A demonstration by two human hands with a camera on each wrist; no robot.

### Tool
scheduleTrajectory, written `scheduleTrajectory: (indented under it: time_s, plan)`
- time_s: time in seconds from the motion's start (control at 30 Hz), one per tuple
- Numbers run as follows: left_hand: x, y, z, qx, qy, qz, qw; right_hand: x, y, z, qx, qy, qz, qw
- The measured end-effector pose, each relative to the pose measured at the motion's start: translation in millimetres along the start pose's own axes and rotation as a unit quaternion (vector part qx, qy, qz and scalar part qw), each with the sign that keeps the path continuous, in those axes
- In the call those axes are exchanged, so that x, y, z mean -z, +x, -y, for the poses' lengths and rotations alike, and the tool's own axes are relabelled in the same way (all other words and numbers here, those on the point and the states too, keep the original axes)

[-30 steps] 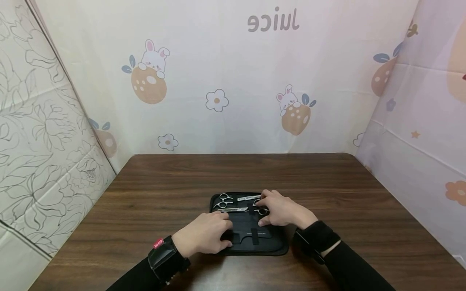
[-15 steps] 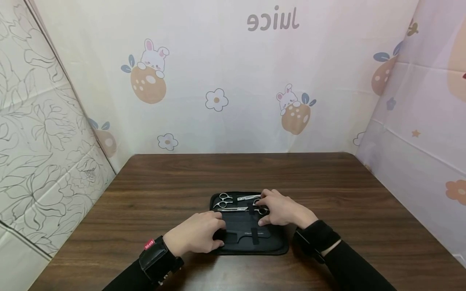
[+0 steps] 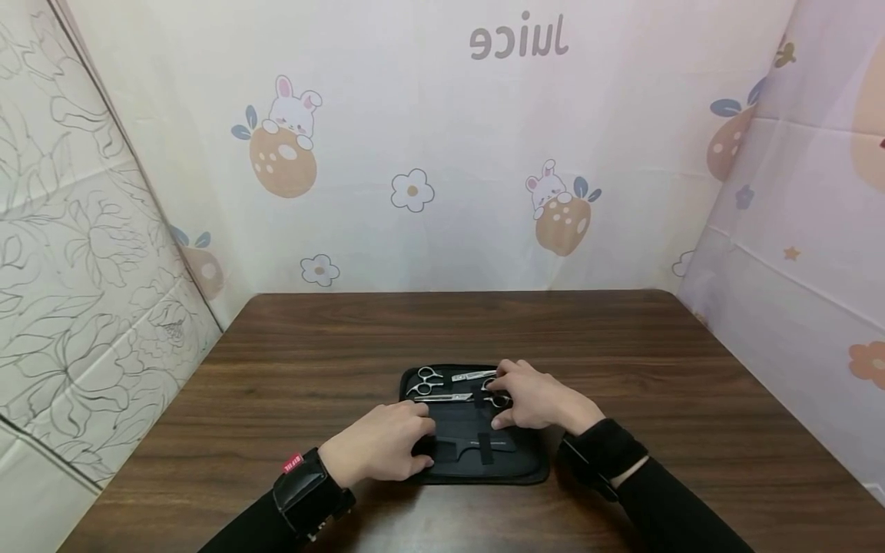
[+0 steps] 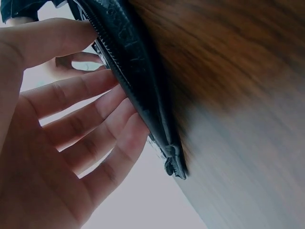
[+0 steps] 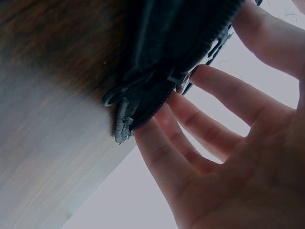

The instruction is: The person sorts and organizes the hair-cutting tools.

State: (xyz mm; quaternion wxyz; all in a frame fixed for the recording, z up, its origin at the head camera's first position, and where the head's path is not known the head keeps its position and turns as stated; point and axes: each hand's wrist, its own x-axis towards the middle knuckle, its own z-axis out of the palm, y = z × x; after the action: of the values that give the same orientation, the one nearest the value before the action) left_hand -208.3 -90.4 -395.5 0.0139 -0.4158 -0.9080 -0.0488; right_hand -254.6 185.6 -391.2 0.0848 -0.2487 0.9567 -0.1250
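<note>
A black zip case (image 3: 512,467) lies unfolded flat on the table. Two silver pairs of scissors are strapped inside its far half: the upper scissors (image 3: 473,375) have handles to the left, the lower scissors (image 3: 445,398) have handles to the right. A black comb-like piece (image 3: 499,445) sits under a strap in the near half. My left hand (image 3: 379,444) rests at the case's left side, relaxed fingers touching the edge (image 4: 138,90). My right hand (image 3: 535,395) lies over the right side, fingertips by the lower scissors' handles, and partly covers them; its fingers touch the case's zipped edge (image 5: 152,112).
The case stands on a brown wood-grain table (image 3: 311,330). Behind it hangs a pale printed cloth (image 3: 442,115), with further cloth panels at both sides. A zipper pull (image 5: 114,95) hangs from the case's edge.
My left hand slid a little to the left, then slightly back to the right along the case. My right hand and the case have stayed in place.
</note>
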Motion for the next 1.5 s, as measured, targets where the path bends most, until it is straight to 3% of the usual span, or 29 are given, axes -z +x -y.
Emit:
scheduleTrajectory:
  time_s: [0.2,0.47,0.97,1.5]
  plan:
    - [-1.1,2.9,-1.5,0.000,0.005,0.009,0.9999,0.2,1.4,0.1,-0.001,-0.001,-0.001,1.000]
    - [-3.2,4.1,-2.1,-0.004,0.011,-0.003,0.9999,0.0,2.1,-0.6,-0.007,-0.001,0.000,1.000]
    - [-1.4,-7.4,6.8,-0.004,-0.038,0.004,0.9993,0.3,1.5,-1.7,0.000,-0.001,-0.001,1.000]
    - [-1.1,-5.4,5.1,-0.008,-0.025,-0.001,0.9997,-0.1,2.2,-0.7,-0.005,-0.003,0.001,1.000]
